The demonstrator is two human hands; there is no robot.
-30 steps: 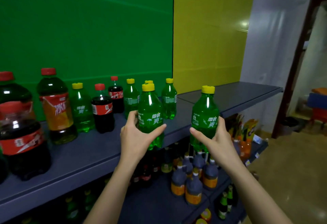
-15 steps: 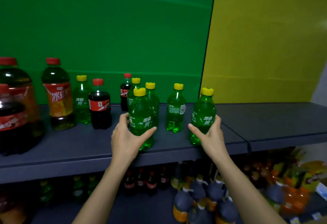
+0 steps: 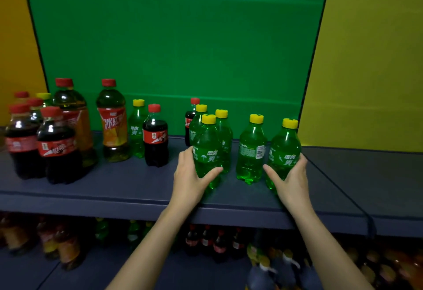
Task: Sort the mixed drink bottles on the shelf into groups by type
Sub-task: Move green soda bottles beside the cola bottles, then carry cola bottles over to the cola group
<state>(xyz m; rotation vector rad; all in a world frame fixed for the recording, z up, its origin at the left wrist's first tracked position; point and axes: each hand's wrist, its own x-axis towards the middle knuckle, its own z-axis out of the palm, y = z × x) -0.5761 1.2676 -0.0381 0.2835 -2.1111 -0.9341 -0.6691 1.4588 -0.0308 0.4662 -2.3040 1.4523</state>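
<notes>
Now lowered to the shelf [image 3: 114, 186], yellow-capped green bottles [image 3: 206, 150] stand clamped in left hand [image 3: 188, 178] and right hand [image 3: 291, 177].

Left hand: the left hand [image 3: 191, 176] covers the lower left side of the left green bottle [image 3: 207, 152] it grips; its fingers [image 3: 186, 154] go out of sight behind the bottle.
Right hand: the right hand [image 3: 291, 175] hides the lower right side of the right green bottle [image 3: 283, 150].
Behind the left hand: a rear green bottle [image 3: 226, 136] is half covered; a small cola bottle [image 3: 189, 118] shows only its cap and a sliver.
Between the hands: the middle green bottle [image 3: 251, 150] carries print too small to read.
Far left of the left hand: a red cap [image 3: 21, 94] and a yellow cap [image 3: 43, 95] show, their bottles hidden.
Below the hands: the lower-shelf bottles [image 3: 212, 241] are dark and blurred, their tops hidden by the shelf [image 3: 114, 189].
Bottom edge: both forearms are cut off.
</notes>
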